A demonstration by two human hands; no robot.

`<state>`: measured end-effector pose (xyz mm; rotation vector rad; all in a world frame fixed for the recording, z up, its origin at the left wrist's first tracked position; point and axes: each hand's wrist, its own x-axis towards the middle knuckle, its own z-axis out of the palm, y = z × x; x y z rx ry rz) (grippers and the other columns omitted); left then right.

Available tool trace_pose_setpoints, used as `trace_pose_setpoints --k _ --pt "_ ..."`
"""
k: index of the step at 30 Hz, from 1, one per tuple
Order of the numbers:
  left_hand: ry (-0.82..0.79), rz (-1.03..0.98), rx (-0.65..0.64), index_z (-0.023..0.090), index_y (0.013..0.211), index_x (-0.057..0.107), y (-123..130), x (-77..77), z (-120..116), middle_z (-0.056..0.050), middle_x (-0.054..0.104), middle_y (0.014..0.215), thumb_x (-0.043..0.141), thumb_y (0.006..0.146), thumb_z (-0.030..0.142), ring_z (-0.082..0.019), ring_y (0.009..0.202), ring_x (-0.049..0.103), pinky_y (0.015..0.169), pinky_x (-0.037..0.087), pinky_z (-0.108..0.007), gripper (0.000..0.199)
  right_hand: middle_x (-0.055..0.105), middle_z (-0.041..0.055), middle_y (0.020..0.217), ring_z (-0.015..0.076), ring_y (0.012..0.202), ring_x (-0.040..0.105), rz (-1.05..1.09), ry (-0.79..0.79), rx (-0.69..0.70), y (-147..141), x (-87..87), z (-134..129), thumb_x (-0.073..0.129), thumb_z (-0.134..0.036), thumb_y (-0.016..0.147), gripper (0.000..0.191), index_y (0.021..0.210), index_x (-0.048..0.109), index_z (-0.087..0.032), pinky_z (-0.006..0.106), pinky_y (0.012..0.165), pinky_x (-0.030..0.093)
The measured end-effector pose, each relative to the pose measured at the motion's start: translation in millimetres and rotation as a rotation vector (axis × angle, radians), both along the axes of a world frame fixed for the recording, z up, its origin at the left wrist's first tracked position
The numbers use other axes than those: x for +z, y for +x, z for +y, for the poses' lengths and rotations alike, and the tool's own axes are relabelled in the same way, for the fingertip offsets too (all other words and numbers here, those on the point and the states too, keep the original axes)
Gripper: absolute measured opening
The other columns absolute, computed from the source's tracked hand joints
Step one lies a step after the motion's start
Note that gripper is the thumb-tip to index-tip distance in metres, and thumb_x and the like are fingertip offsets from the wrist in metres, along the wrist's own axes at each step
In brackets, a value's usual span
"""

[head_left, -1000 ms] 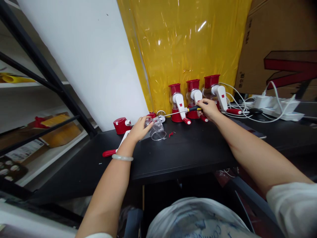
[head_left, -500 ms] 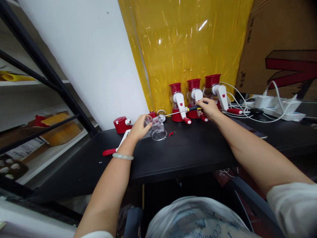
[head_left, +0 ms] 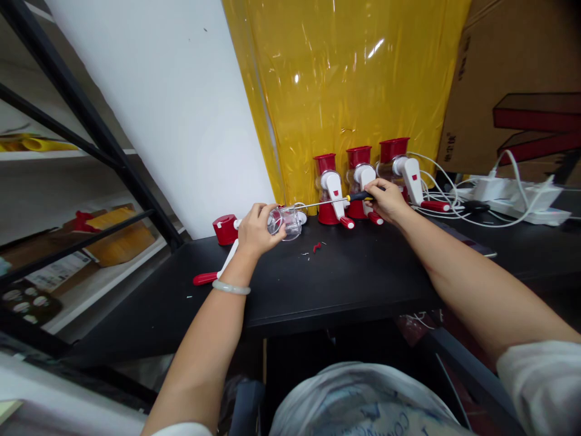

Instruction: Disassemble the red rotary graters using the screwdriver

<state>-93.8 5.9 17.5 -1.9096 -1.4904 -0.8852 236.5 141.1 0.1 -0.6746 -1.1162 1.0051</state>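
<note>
My left hand [head_left: 258, 231] is wrapped round a clear plastic grater body [head_left: 293, 226], now lying on its side just above the black table. In my right hand [head_left: 387, 201] is a screwdriver [head_left: 359, 196] with a black and yellow handle. Its long shaft points left, and the tip meets or nearly meets the clear body; the exact contact is too small to tell. Below them lie a small red piece [head_left: 316, 247] and several tiny screws or pins. Left of my left hand stands a red part [head_left: 225, 229], with a red-and-white crank handle [head_left: 206, 278] partly behind my wrist.
Three red-and-white rotary graters [head_left: 327, 189] stand along the back against a yellow plastic sheet [head_left: 345, 79]. White cables and a power strip [head_left: 540, 209] lie at right, near a flat dark device [head_left: 472, 239]. A black-framed shelf [head_left: 104, 151] rises on the left.
The clear grater body has tipped from standing on its round rim to lying sideways, lifted by my left hand. The screwdriver stays in my right hand, still pointing at it.
</note>
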Motion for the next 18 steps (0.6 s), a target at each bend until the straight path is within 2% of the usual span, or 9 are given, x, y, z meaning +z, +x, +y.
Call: trace_pose_setpoints --k 5,8,11,15,18 --pt "0.031 0.023 0.011 0.023 0.132 0.063 -2 -0.1 1 -0.013 0.065 0.125 0.070 0.081 0.044 -0.031 0.111 0.065 0.089 0.055 -0.041 0.056 0.052 -0.0043 0.060 0.0057 0.046 0.050 -0.032 -0.042 0.014 3 1.0 1 0.084 -0.033 0.073 0.035 0.067 0.052 -0.020 0.016 0.039 0.041" --pt "0.043 0.040 0.011 0.023 0.132 0.062 -4 -0.6 2 -0.014 0.065 0.126 0.071 0.080 0.045 -0.032 0.114 0.064 0.093 0.054 -0.044 0.057 0.051 -0.0045 0.055 0.0081 0.040 0.049 -0.122 -0.006 0.010 8 -0.9 3 0.080 -0.049 0.077 0.039 0.071 0.054 -0.022 0.019 0.035 0.038" --pt "0.052 0.041 0.007 0.023 0.133 0.063 -6 -1.1 2 -0.014 0.065 0.125 0.070 0.080 0.045 -0.032 0.114 0.065 0.092 0.054 -0.044 0.057 0.050 -0.0041 0.048 0.0101 0.035 0.045 -0.260 0.058 -0.049 13 -3.0 2 0.068 -0.064 0.084 0.044 0.074 0.058 -0.022 0.021 0.032 0.031" --pt "0.049 0.033 -0.003 0.022 0.132 0.064 -7 -1.0 1 -0.013 0.065 0.123 0.068 0.081 0.044 -0.032 0.111 0.066 0.091 0.055 -0.043 0.055 0.045 -0.0055 0.046 0.0088 0.035 0.040 -0.363 0.104 -0.155 14 -4.5 1 0.069 -0.063 0.083 0.045 0.068 0.056 -0.022 0.021 0.033 0.027" --pt "0.026 0.018 -0.010 0.022 0.132 0.064 -5 0.0 0 -0.013 0.065 0.124 0.067 0.082 0.043 -0.032 0.111 0.066 0.090 0.055 -0.042 0.055 0.046 -0.0069 0.050 0.0086 0.036 0.040 -0.309 0.095 -0.135 13 -5.9 5 0.075 -0.060 0.079 0.042 0.071 0.054 -0.023 0.021 0.033 0.028"
